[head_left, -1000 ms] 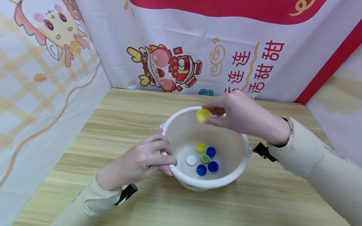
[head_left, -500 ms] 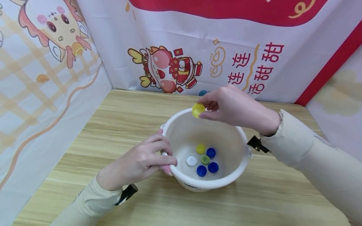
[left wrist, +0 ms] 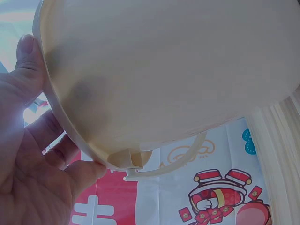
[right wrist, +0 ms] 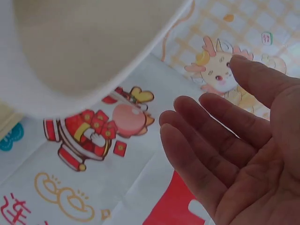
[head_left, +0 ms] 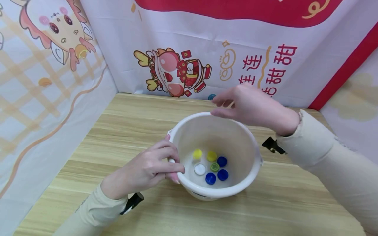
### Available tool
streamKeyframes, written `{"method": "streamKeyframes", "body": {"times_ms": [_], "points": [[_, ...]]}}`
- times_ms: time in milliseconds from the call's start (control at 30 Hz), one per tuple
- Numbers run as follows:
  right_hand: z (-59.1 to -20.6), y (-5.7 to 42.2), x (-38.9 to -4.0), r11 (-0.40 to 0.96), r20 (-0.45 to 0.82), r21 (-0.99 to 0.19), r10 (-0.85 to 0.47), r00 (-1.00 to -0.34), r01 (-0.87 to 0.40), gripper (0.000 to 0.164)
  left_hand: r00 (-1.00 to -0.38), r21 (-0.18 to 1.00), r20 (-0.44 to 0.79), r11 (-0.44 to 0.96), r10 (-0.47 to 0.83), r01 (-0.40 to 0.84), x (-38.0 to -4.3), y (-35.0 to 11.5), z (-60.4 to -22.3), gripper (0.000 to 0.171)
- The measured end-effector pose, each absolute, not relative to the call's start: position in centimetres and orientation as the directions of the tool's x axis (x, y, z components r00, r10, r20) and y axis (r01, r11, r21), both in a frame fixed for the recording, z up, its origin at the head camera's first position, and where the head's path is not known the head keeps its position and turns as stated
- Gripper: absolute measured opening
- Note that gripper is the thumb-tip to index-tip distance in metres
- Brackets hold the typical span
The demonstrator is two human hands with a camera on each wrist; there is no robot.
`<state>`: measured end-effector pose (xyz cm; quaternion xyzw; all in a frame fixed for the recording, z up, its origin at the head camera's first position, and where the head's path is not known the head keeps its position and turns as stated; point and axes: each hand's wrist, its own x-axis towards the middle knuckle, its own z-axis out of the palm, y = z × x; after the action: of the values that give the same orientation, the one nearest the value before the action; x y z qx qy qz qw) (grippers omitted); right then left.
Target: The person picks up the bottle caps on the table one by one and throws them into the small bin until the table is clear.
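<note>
A white bucket (head_left: 254, 170) stands on the table. My left hand (head_left: 147, 165) grips its left rim, with fingers and thumb on either side; the left wrist view shows the bucket's wall (left wrist: 187, 70) and the hand holding its edge. Over the far rim is my right hand (head_left: 248, 105), its fingers apart and holding nothing, as the right wrist view also shows. Inside the bucket are bottle caps: a blurred yellow cap (head_left: 197, 154), another yellow cap (head_left: 211, 156), a green cap (head_left: 214, 167), a white cap (head_left: 199, 169) and 3 blue caps (head_left: 222, 175).
The bucket rests on a wood-grain table (head_left: 124, 131). A printed white and red cloth (head_left: 118, 39) hangs behind the table, and another patterned cloth (head_left: 35, 131) runs along the left side. In the left wrist view, the bucket's handle (left wrist: 173, 166) hangs outside its wall.
My right hand has let go of the yellow cap it pinched, and that cap is now low in the bucket, towards the left. The left hand keeps its hold on the rim.
</note>
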<state>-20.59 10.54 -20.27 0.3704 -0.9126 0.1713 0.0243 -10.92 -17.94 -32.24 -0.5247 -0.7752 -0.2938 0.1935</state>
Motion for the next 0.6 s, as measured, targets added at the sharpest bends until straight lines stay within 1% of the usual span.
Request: {"method": "streamKeyframes", "body": {"times_ms": [100, 267, 367, 433, 500, 600], "points": [[-19.9, 12.1, -21.0, 0.709, 0.189, -0.287, -0.618, -0.763, -0.644, 0.023, -0.380, 0.256, 0.607, 0.281, 0.698, 0.925, -10.9, -17.9, -32.2, 0.032], [-20.2, 16.5, -22.4, 0.806, 0.180, -0.266, -0.497, -0.849, -0.528, 0.030, -0.389, 0.267, 0.605, 0.283, 0.695, 0.921, -10.9, -17.9, -32.2, 0.030], [-21.2, 19.8, -23.7, 0.857, 0.127, -0.301, -0.398, -0.908, -0.418, 0.037, -0.390, 0.270, 0.605, 0.282, 0.694, 0.921, -10.9, -17.9, -32.2, 0.029], [-22.2, 22.0, -24.4, 0.885, 0.066, -0.318, -0.337, -0.939, -0.340, 0.041, -0.395, 0.275, 0.603, 0.284, 0.693, 0.918, -10.9, -17.9, -32.2, 0.029], [-23.5, 24.2, -25.0, 0.900, -0.002, -0.337, -0.293, -0.956, -0.275, 0.043, -0.400, 0.281, 0.601, 0.286, 0.692, 0.916, -10.9, -17.9, -32.2, 0.029], [-25.8, 27.4, -25.5, 0.920, -0.088, -0.312, -0.275, -0.957, -0.236, 0.045, -0.409, 0.291, 0.594, 0.289, 0.692, 0.912, -10.8, -17.9, -32.2, 0.029]]}}
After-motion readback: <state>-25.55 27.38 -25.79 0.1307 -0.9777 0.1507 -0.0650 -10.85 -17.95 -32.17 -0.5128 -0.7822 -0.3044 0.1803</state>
